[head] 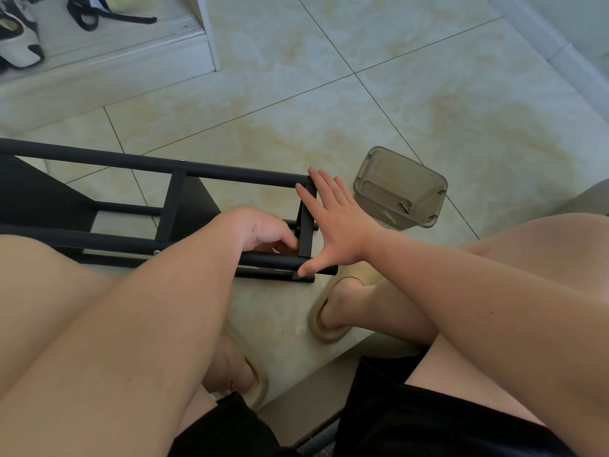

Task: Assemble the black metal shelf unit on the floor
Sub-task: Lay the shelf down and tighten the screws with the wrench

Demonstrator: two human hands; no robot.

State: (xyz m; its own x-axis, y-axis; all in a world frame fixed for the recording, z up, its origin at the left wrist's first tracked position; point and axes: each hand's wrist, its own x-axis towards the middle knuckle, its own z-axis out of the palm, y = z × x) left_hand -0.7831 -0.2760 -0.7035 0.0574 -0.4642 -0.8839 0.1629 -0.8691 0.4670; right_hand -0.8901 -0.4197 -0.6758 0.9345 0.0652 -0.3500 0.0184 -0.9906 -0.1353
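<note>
Assembly looks partway done: the black shelf frame [237,174] lies on its side on the tiles from 9 o'clock to centre, its long tubes and rungs joined, with the end bar [306,232] seemingly the joint in hand. The right hand [336,222] presses that bar with flat, spread fingers, while the left hand [260,230] curls at its lower joint; whether it pinches anything I cannot tell. A clear plastic box [400,188] sits just beside at 2 o'clock, and a slippered foot [333,311] crowds the frame's end at 5 o'clock.

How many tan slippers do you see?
2. One slipper is on a foot just below the end of the black shelf frame. The other slipper is lower and further left, partly hidden by the left arm.
</note>
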